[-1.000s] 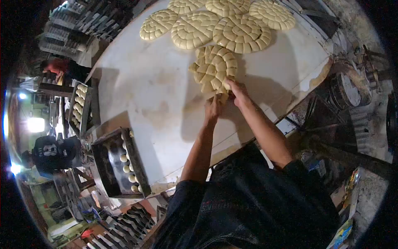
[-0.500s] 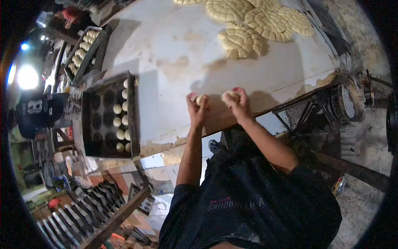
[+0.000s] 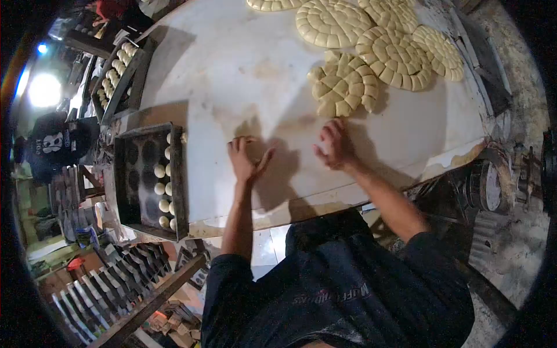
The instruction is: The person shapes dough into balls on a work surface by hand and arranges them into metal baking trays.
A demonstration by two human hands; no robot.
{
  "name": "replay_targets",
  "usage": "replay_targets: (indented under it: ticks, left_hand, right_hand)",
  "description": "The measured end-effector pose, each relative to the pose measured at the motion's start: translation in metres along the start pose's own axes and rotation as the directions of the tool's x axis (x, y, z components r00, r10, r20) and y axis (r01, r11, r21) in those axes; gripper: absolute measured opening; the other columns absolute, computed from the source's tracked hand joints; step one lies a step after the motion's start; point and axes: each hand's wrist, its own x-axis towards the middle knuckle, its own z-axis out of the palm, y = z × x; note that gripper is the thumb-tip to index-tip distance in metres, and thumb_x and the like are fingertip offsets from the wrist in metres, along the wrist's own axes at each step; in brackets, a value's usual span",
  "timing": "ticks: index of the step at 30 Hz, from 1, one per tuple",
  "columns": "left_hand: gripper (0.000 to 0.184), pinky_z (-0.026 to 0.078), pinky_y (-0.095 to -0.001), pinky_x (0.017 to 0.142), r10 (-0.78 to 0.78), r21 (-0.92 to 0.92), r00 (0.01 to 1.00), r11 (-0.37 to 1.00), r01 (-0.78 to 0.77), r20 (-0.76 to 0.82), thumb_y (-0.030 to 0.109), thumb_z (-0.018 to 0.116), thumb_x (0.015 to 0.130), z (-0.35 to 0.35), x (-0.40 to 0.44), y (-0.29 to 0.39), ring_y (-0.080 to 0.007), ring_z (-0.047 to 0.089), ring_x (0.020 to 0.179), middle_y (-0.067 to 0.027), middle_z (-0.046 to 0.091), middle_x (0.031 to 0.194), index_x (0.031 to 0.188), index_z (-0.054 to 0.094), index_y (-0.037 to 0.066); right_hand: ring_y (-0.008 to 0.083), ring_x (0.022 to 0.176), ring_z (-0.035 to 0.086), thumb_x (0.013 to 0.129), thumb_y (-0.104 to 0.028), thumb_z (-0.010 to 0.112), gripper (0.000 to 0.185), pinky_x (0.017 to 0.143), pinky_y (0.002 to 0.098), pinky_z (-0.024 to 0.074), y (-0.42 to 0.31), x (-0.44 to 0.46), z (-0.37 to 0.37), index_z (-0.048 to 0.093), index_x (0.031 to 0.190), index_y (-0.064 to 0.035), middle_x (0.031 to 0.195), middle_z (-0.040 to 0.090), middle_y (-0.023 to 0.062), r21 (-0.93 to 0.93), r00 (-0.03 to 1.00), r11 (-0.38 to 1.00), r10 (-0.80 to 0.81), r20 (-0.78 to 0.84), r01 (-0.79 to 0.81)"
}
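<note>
My left hand (image 3: pixel 246 160) is low over the pale worktable (image 3: pixel 220 87), fingers stretched forward and thumb spread wide. A small pale patch shows by its fingertips; I cannot tell whether it is dough. To the right, my right hand (image 3: pixel 336 145) has its fingers curled in, and what they hold, if anything, is hidden. Just beyond it lies a cut dough round (image 3: pixel 343 87), scored into wedges and loosened at the edge. Left of my left hand stands a dark baking tray (image 3: pixel 180 197) with several dough balls (image 3: pixel 160 188) along its right side.
More scored dough rounds (image 3: pixel 394 57) lie at the far right of the table. A second tray (image 3: pixel 125 87) with dough balls stands at the far left. Several stacked trays (image 3: pixel 104 296) and a wooden beam (image 3: pixel 156 301) are at lower left. A person in red (image 3: pixel 113 8) is at the back.
My hands each held a dough ball close together near the front edge. Now they are farther apart; the left has moved left and spread its fingers. No dough ball shows clearly in either hand.
</note>
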Motion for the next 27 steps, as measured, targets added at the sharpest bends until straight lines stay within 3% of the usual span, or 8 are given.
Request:
replay_targets:
  ticks: [3,4,8,10,15,18,22,27]
  left_hand:
    - [0.032,0.040,-0.0445,0.081,0.016,-0.052,0.998,0.999,-0.013,0.057,0.032,0.072,0.081,0.047,-0.023,0.029,-0.0340,0.050,0.090,-0.0124,0.057,0.090,0.096,0.058,0.007]
    - [0.024,0.041,-0.0450,0.079,-0.024,-0.035,0.990,0.999,0.029,0.142,0.024,0.067,0.084,0.052,-0.040,0.040,-0.0349,0.051,0.091,-0.0142,0.057,0.095,0.096,0.057,0.006]
    - [0.034,0.039,-0.0479,0.098,0.167,-0.049,0.940,0.986,-0.160,0.297,0.006,0.066,0.072,0.006,-0.101,0.028,-0.0358,0.054,0.102,-0.0129,0.060,0.107,0.105,0.063,0.007]
    - [0.024,0.040,-0.0482,0.092,-0.096,0.021,0.920,0.995,0.095,0.380,0.010,0.068,0.073,-0.004,-0.102,-0.036,-0.0342,0.055,0.099,-0.0115,0.062,0.099,0.096,0.063,0.007]
    - [0.021,0.042,-0.0464,0.085,-0.135,0.078,0.991,0.988,0.134,0.007,0.018,0.071,0.075,0.021,0.022,0.024,-0.0358,0.055,0.089,-0.0119,0.062,0.092,0.090,0.062,0.006]
    - [0.017,0.044,-0.0452,0.088,-0.366,-0.198,0.928,0.907,0.371,0.064,0.015,0.069,0.078,0.057,-0.021,0.018,-0.0344,0.056,0.095,-0.0120,0.062,0.096,0.091,0.063,0.006]
    - [0.017,0.044,-0.0464,0.089,0.101,0.097,0.973,0.988,-0.123,0.206,0.013,0.068,0.079,0.008,-0.081,0.007,-0.0343,0.055,0.094,-0.0121,0.061,0.095,0.093,0.062,0.007]
    - [0.016,0.042,-0.0446,0.086,-0.114,0.204,0.993,0.972,0.116,-0.018,0.010,0.069,0.074,-0.017,-0.018,-0.043,-0.0352,0.053,0.087,-0.0108,0.062,0.091,0.089,0.062,0.009]
  right_hand:
    - [0.0417,0.092,0.050,0.074,-0.017,0.061,0.021,0.097,0.0541,0.0366,-0.034,-0.023,0.043,0.052,0.085,-0.0010,0.088,0.052,0.0208,0.091,0.995,0.992,-0.092,0.027,0.090]
    - [0.0486,0.112,0.050,0.074,-0.024,0.064,0.048,0.107,0.0571,0.0310,-0.049,-0.034,0.029,0.058,0.110,0.0073,0.109,0.060,0.0265,0.129,0.963,0.991,-0.060,0.263,0.027]
    - [0.0430,0.110,0.053,0.073,-0.020,0.064,0.038,0.105,0.0548,0.0340,0.017,-0.072,-0.003,0.063,0.101,0.0063,0.105,0.062,0.0228,0.103,0.833,0.909,-0.411,0.370,0.403]
    - [0.0411,0.108,0.053,0.074,-0.020,0.064,0.037,0.105,0.0540,0.0349,0.037,-0.040,-0.010,0.063,0.099,0.0063,0.103,0.062,0.0211,0.106,0.785,0.878,-0.466,0.407,0.467]
    - [0.0407,0.104,0.055,0.077,-0.020,0.062,0.034,0.106,0.0530,0.0355,-0.009,0.029,0.031,0.062,0.097,0.0070,0.102,0.062,0.0209,0.023,0.969,0.995,-0.099,0.228,0.096]
    - [0.0415,0.112,0.053,0.081,-0.023,0.060,0.035,0.109,0.0527,0.0323,-0.033,-0.017,0.051,0.062,0.099,0.0069,0.111,0.061,0.0225,0.044,0.943,0.980,-0.199,0.266,0.194]
    - [0.0368,0.096,0.055,0.069,-0.017,0.063,0.028,0.101,0.0511,0.0400,0.016,-0.020,-0.002,0.062,0.089,0.0028,0.092,0.059,0.0198,0.099,0.831,0.881,-0.469,0.300,0.462]
    - [0.0367,0.094,0.052,0.071,-0.011,0.062,0.018,0.092,0.0505,0.0419,0.011,0.042,0.026,0.054,0.082,0.0010,0.089,0.053,0.0169,-0.009,0.948,0.985,-0.164,0.271,0.173]
